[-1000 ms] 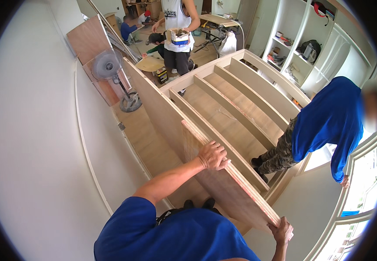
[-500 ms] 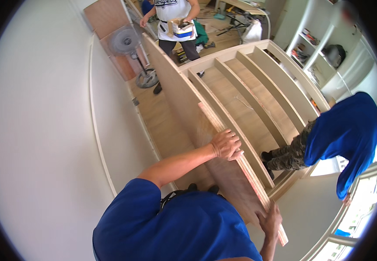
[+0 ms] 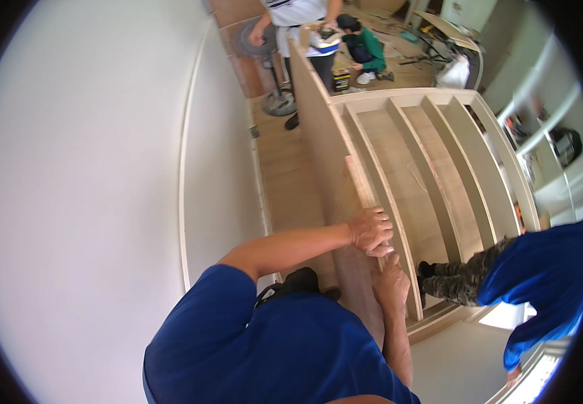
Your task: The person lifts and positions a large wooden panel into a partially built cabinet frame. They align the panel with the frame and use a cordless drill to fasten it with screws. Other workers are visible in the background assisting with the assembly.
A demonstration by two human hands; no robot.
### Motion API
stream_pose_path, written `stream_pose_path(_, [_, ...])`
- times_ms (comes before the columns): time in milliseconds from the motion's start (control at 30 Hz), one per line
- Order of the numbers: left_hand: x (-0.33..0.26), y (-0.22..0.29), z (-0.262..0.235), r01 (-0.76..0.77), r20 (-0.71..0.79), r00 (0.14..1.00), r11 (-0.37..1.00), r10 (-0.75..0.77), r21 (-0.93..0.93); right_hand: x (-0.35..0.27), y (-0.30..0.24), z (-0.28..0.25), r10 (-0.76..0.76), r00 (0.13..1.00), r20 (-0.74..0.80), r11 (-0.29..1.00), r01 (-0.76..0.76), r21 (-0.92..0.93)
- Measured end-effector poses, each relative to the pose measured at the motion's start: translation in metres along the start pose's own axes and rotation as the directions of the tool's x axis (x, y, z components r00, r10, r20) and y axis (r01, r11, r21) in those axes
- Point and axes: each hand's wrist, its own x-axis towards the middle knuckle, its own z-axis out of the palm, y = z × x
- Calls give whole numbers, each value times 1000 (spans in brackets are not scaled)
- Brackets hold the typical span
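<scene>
My left hand (image 3: pixel 372 231) is closed over a long wooden strip (image 3: pixel 360 185) that lies along the upper edge of a tall plywood panel (image 3: pixel 323 131). Right beside it, my right hand (image 3: pixel 392 286) grips the same edge, its thumb near the left hand's fingers. The panel stands on edge just left of a large wooden frame (image 3: pixel 406 94) with several parallel slats. My right hand and forearm hide the strip's near end.
At right a co-worker in a blue shirt (image 3: pixel 540 269) bends over beside the frame. Beyond the panel, a person in white (image 3: pixel 298 13) carries a box, and another in green (image 3: pixel 372 50) crouches. A pedestal fan (image 3: pixel 279 101) and a white wall (image 3: pixel 89 202) are at left.
My right hand has moved up the strip from its near end to beside my left hand. The view has shifted, bringing the crouching person in green into sight.
</scene>
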Motion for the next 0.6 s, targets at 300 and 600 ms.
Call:
stream_pose_path(300, [28,-43,-79,248,-140,949,943,-282,-221,1,-5,-6,80,996,37,996,-81,38])
stream_pose_path(600, [-24,-324,-172,283,-136,77,153,-988,-947,1,-11,0,124,992,-39,990,-121,72])
